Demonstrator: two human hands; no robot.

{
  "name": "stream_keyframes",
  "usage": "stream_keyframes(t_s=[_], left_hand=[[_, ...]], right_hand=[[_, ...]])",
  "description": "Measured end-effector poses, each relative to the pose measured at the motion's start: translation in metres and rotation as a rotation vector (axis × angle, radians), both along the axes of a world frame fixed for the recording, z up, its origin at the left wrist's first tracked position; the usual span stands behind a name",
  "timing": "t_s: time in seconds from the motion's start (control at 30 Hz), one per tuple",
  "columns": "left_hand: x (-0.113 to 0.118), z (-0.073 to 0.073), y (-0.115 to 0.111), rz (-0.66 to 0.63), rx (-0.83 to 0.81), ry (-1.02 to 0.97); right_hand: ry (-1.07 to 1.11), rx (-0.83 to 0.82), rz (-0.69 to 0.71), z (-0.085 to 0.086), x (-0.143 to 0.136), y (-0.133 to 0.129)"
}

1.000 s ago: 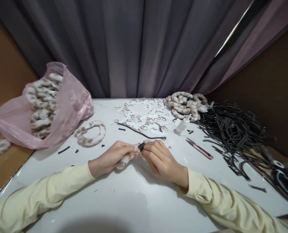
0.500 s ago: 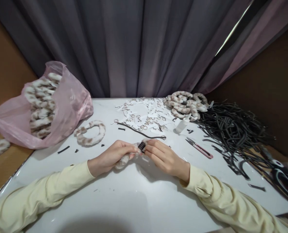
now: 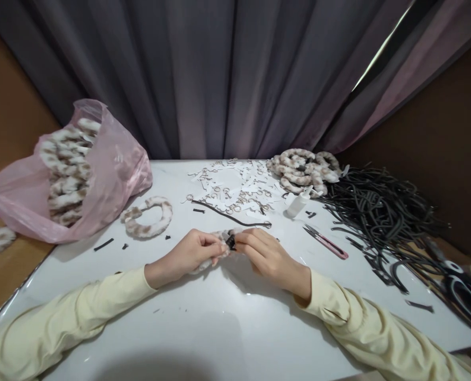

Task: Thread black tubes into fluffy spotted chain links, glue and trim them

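Between my hands, over the middle of the table, is a furry white-and-brown ring (image 3: 202, 266), mostly covered by my fingers. My left hand (image 3: 193, 252) pinches one end of it. A small black piece (image 3: 231, 241) shows at the gap between my fingertips. My right hand (image 3: 269, 256) has its fingers closed at the black piece, touching it from the right; the exact grip is hidden. Another furry ring (image 3: 156, 228) lies on the table to the left. Beyond my hands stretches a black cord (image 3: 231, 216) with a small metal ring at its far end.
A pink plastic bag (image 3: 118, 174) of furry pieces stands at left. Many metal rings with white tags (image 3: 239, 190) lie at the back, near a furry pile (image 3: 299, 166). At right are a white bottle (image 3: 298, 205), thread snips (image 3: 326, 242), black cords (image 3: 382, 211) and scissors (image 3: 468, 296).
The black piece between my fingertips has turned and looks more bunched. The furry ring has tipped lower behind my left hand. My hands have stayed in nearly the same place.
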State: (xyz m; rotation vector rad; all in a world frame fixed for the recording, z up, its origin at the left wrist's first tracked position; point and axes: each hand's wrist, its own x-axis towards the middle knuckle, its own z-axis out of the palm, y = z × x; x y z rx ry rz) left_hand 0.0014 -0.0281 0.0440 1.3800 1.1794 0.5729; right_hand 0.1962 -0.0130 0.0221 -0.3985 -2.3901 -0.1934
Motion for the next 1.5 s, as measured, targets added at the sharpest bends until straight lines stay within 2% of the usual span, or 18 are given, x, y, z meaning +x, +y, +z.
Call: stream_keyframes(t_s=[0.23, 0.4, 0.53, 0.7, 0.9, 1.0, 1.13, 1.3, 1.37, 1.47, 1.5], left_hand=[[0.000, 0.002, 0.002, 0.010, -0.066, -0.018], [-0.002, 0.000, 0.001, -0.033, 0.008, 0.029], [-0.001, -0.002, -0.003, -0.048, 0.142, 0.087], [0.001, -0.006, -0.006, -0.057, 0.340, 0.118], [0.001, -0.016, -0.008, -0.096, 0.656, 0.230], [0.000, -0.021, -0.009, -0.119, 0.825, 0.284], [0.001, -0.025, -0.011, -0.175, 0.903, 0.314], [0.001, -0.021, -0.011, -0.156, 0.829, 0.273], [-0.001, -0.015, -0.008, -0.129, 0.652, 0.225], [-0.004, -0.003, -0.001, -0.136, 0.223, 0.067], [-0.004, 0.001, 0.002, -0.141, 0.126, 0.004]], right_hand=[[-0.076, 0.074, 0.030, -0.004, 0.005, 0.005], [-0.051, 0.030, -0.008, -0.006, 0.005, 0.003], [-0.030, -0.086, -0.052, -0.005, 0.002, -0.002], [0.008, -0.211, -0.042, -0.007, -0.003, -0.006], [0.161, -0.563, -0.012, -0.018, -0.003, -0.005], [0.224, -0.676, -0.015, -0.019, -0.003, -0.004], [0.262, -0.742, 0.042, -0.018, -0.005, -0.004], [0.296, -0.699, 0.066, -0.018, -0.004, -0.004], [0.298, -0.686, 0.074, -0.016, -0.003, -0.003], [0.275, -0.666, 0.090, -0.013, -0.001, -0.003], [0.259, -0.658, 0.099, -0.012, -0.001, -0.003]])
